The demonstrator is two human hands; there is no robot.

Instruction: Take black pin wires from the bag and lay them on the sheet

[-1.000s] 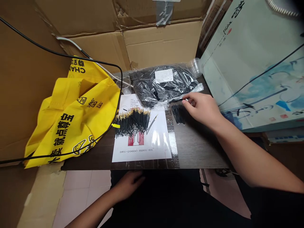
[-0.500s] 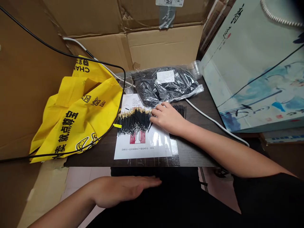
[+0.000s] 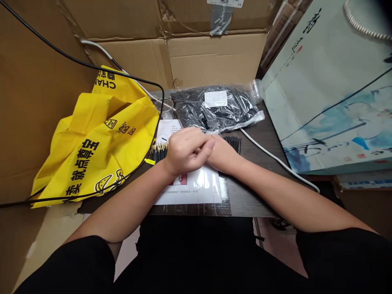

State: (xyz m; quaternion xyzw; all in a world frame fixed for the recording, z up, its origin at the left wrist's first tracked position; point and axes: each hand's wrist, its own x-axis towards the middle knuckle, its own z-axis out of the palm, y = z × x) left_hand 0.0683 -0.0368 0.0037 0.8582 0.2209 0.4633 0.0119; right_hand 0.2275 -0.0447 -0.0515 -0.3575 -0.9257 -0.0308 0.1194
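Left grip: your left hand (image 3: 186, 149) lay closed over your right hand (image 3: 223, 155).
Right grip: fingers hidden, so you could not tell.
Wires: gold-tipped black wires (image 3: 158, 153) lay partly under your hands on the printed sheet (image 3: 205, 183).
Right of sheet: a smaller wire bundle (image 3: 232, 143) sat on the counter (image 3: 254, 196).

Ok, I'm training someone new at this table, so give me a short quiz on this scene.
1. Where the hands meet, which lies on top: the left hand or the right hand?
2. Fill in the blank: the code printed on the sheet of paper ends "E001-__".
3. True or false: the small bundle of black wires lies on that sheet of paper.

Key: 1. The left hand. 2. 01. 3. False: it lies on the dark tabletop, to the right of the sheet.
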